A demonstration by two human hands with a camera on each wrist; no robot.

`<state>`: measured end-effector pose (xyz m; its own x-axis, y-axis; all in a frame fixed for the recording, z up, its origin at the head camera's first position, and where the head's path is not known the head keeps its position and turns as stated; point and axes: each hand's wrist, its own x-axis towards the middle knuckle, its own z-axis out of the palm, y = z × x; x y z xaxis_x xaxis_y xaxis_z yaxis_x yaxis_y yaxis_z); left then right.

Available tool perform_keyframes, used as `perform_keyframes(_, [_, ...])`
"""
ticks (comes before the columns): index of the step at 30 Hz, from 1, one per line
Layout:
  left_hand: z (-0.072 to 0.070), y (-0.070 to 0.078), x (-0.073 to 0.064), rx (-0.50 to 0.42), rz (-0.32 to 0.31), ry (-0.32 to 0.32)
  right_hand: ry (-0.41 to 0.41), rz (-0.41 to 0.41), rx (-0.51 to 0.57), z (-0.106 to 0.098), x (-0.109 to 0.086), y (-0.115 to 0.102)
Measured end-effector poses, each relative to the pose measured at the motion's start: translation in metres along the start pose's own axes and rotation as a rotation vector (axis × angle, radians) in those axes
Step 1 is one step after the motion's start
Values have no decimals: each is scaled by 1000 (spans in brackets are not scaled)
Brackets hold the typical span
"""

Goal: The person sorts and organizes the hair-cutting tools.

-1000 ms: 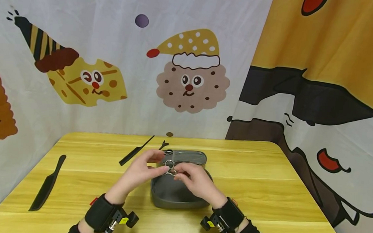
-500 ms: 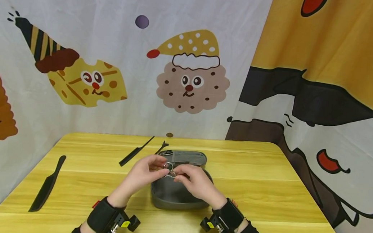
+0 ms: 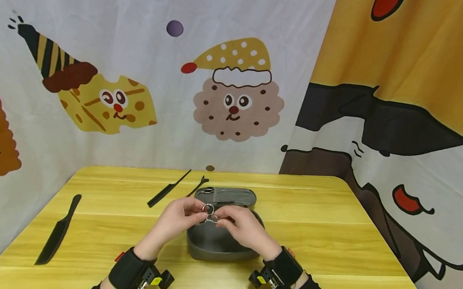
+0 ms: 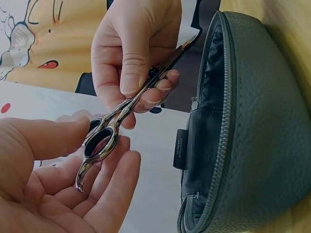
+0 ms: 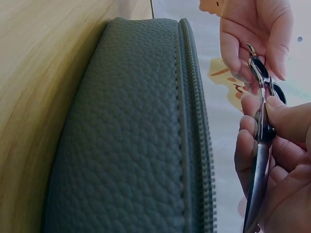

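A pair of silver hairdressing scissors (image 4: 116,119) is held between both hands above the open grey case (image 3: 224,252). My right hand (image 3: 242,226) pinches them near the pivot, thumb on top and fingers underneath, as the right wrist view shows. At the handle end, my left hand (image 3: 178,214) holds the finger rings, its thumb against one ring and its fingers curved beneath. The blades (image 5: 257,187) lie together along the right hand's fingers. In the head view the hands hide most of the scissors, leaving the rings visible.
Inside the case's raised lid (image 3: 236,194) another metal tool shows. A wide black comb (image 3: 59,231) lies on the left of the wooden table (image 3: 329,241). Farther back are a black tail comb (image 3: 168,189) and a slim black forked-end item (image 3: 199,185). A printed curtain hangs behind.
Both hands have come down slightly with the scissors. The left hand has moved a little toward the person, uncovering more of the forked-end item. The case stays put.
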<state>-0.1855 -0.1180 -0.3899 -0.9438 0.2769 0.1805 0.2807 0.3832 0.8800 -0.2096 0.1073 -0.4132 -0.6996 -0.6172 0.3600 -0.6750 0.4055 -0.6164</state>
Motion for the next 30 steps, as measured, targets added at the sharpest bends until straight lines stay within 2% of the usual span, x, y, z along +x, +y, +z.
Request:
perform_keyframes(11, [3, -4, -2, -91, 2, -10, -28, -4, -11, 0, 0, 0])
perform_keyframes(20, [6, -9, -1, -97, -9, 16, -32, -5, -13, -2, 1, 1])
perform_keyframes(30, [6, -13, 1, -151, -61, 45, -11, -2, 6, -8, 1, 4])
